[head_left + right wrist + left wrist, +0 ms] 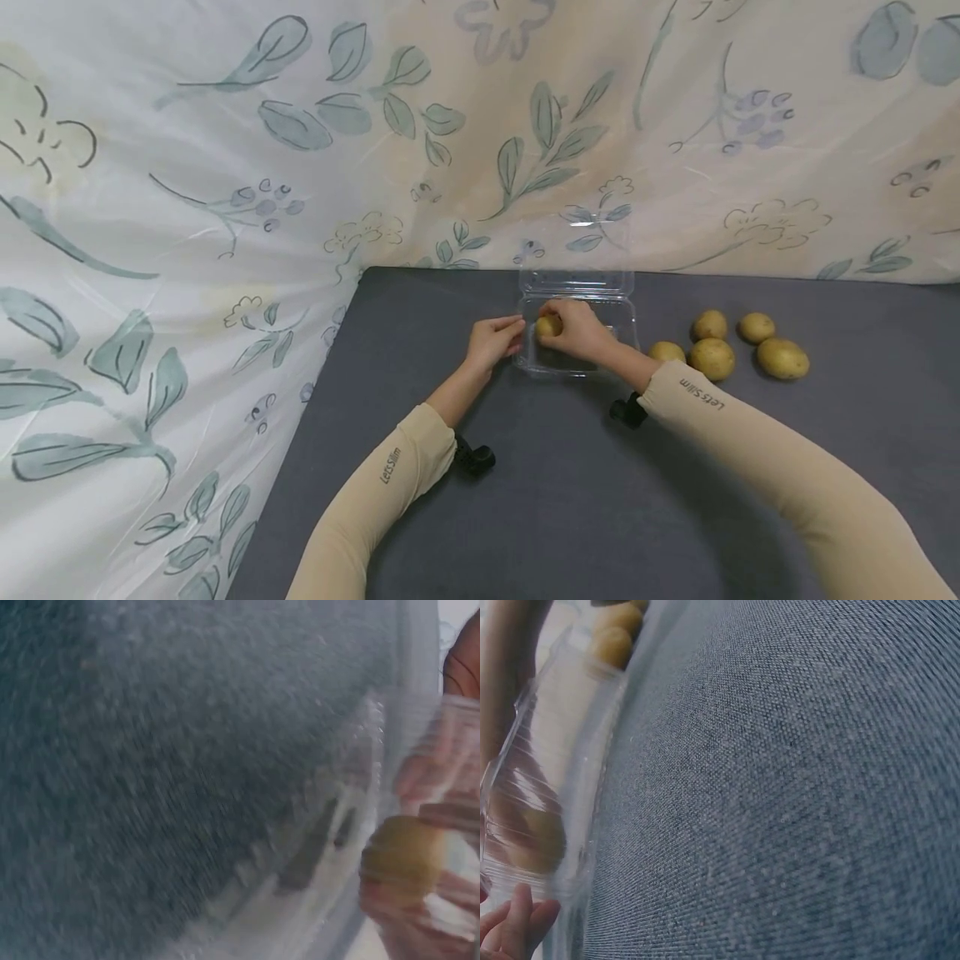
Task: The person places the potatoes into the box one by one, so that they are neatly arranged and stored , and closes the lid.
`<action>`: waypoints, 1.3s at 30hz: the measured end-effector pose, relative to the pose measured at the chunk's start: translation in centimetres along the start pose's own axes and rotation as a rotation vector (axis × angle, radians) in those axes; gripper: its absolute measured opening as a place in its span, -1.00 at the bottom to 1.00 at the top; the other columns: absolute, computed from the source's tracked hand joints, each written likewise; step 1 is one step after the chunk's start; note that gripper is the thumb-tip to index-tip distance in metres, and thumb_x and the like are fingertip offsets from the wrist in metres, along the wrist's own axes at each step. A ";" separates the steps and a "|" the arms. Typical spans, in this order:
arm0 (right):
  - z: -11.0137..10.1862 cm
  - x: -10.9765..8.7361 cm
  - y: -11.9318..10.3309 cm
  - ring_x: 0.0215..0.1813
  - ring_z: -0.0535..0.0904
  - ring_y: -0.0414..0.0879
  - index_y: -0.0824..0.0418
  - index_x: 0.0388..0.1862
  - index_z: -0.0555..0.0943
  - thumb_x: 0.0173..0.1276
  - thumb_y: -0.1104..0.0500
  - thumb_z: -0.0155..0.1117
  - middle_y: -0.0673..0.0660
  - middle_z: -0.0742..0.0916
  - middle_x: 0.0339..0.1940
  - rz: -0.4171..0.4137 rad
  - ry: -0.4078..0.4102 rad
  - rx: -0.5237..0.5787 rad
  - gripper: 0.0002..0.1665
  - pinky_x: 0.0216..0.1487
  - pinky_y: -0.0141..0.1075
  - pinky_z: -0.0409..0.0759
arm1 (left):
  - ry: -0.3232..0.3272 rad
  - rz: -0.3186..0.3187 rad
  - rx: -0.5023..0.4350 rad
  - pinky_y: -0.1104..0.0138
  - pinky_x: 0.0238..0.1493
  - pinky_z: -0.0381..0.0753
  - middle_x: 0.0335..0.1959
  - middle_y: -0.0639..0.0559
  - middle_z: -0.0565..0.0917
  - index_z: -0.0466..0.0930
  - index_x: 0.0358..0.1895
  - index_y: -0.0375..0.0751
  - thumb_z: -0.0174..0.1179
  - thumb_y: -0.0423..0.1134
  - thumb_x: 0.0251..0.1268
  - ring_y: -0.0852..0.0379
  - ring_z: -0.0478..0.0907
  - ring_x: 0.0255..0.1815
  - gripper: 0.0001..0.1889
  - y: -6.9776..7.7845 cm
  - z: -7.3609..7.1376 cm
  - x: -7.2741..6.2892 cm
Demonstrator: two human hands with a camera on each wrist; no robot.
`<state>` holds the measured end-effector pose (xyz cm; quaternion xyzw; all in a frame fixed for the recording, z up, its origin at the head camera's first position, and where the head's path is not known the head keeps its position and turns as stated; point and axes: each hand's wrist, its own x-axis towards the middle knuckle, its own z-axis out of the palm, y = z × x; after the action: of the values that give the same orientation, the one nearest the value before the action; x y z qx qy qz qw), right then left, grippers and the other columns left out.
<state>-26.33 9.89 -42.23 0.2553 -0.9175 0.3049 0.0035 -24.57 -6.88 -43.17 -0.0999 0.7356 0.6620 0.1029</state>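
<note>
A clear plastic clamshell container lies on the table with its lid raised at the back. Inside its left part my right hand grips a small yellow potato between thumb and fingers. Through the clear wall, the right wrist view shows that potato with fingers around it. My left hand pinches the container's left edge; in the left wrist view its fingers are right at the rim, close to the potato behind the plastic.
Several loose potatoes lie to the right of the container, near my right forearm. The dark grey table meets a leaf-patterned curtain at its back and left edges. A black wrist camera hangs under the right sleeve, another by the left.
</note>
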 end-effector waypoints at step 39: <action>-9.8 0.7 -3.0 -0.23 0.58 0.01 0.34 -0.01 0.48 0.39 0.00 0.04 0.21 0.64 -0.18 0.120 -0.744 -0.060 -0.57 -0.36 -0.26 0.60 | -0.033 -0.004 -0.058 0.39 -0.18 0.64 -0.03 -0.13 0.64 0.58 0.06 -0.27 0.17 -0.26 0.28 0.02 0.61 -0.07 -0.69 -0.4 -0.1 0.1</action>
<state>-27.02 13.02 -32.51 0.2942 -0.8779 0.1641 -0.3403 -24.60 -7.03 -43.58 -0.0934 0.7140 0.6845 0.1135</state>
